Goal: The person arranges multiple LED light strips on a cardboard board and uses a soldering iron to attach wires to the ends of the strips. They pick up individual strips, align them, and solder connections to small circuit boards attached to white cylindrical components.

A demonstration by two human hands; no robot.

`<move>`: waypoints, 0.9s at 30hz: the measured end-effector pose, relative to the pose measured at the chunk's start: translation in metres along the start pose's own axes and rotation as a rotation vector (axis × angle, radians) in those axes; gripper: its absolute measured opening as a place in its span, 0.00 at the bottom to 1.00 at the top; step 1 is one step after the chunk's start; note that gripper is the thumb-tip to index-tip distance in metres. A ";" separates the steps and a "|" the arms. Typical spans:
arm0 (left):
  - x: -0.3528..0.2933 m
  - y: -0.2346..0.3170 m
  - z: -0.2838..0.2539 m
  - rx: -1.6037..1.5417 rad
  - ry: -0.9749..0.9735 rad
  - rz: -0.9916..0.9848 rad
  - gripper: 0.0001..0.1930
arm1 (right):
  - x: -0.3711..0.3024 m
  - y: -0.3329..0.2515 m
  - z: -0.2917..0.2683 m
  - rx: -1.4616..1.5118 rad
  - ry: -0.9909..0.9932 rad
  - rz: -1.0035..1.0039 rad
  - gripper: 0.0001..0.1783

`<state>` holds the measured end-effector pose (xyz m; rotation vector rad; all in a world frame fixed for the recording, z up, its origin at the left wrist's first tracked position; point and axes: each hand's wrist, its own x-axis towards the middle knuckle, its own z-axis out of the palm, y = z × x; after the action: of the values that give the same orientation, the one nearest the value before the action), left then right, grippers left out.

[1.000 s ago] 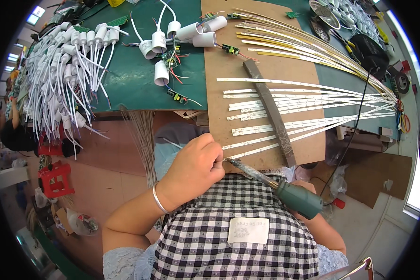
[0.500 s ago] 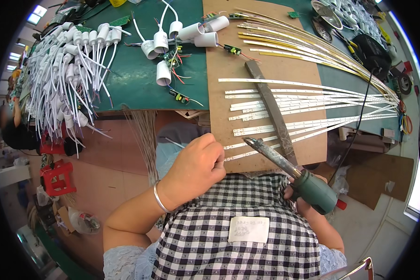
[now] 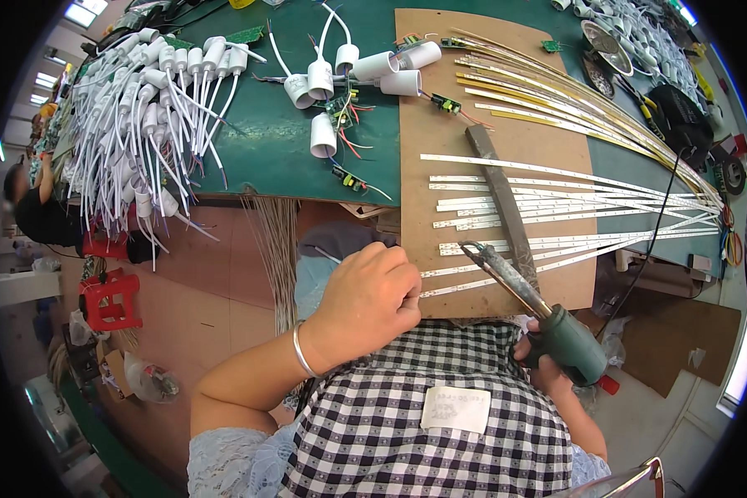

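My left hand (image 3: 372, 296) is closed, knuckles up, at the left edge of a brown board (image 3: 563, 290). Its fingertips are turned under, so whatever they pinch is hidden. A thin white wire (image 3: 327, 254) pokes out behind its knuckles. Beside it, narrow white LED strips (image 3: 523, 220) fan across the board under a dark flat bar (image 3: 503, 195). My right hand (image 3: 543, 363), partly hidden, is wrapped round the green handle of a soldering iron (image 3: 574, 344). The iron points up and left, its dark tip over the strip ends.
White lamp holders with wires (image 3: 153, 108) are heaped at the left of the green table (image 3: 261, 158). More lamp holders (image 3: 322, 133) and small circuit boards (image 3: 445, 103) lie mid-table. Yellowish strips (image 3: 548, 104) and a metal dish (image 3: 606, 48) sit farther right. A black cord (image 3: 657, 224) hangs at right.
The whole view has shifted, so the scene sits farther right and slightly lower. Against the board, the iron's tip is slightly farther from me. The left hand stays closed at the board's edge.
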<state>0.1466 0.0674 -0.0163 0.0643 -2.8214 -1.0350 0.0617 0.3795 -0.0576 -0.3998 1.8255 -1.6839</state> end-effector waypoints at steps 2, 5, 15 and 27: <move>-0.002 -0.002 0.001 -0.003 0.035 0.011 0.08 | -0.002 0.001 -0.003 0.043 -0.048 0.042 0.41; -0.002 -0.004 0.003 -0.042 0.042 0.032 0.08 | 0.000 -0.001 0.001 0.073 -0.020 -0.013 0.37; -0.010 -0.026 -0.003 -0.152 0.267 -0.008 0.10 | 0.006 -0.005 0.011 -0.052 0.081 -0.092 0.30; 0.029 -0.063 0.004 0.264 0.753 -0.023 0.06 | -0.003 -0.002 0.008 0.066 -0.002 -0.036 0.36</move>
<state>0.1172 0.0198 -0.0567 0.4172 -2.2318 -0.4781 0.0686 0.3751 -0.0554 -0.4079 1.7656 -1.7625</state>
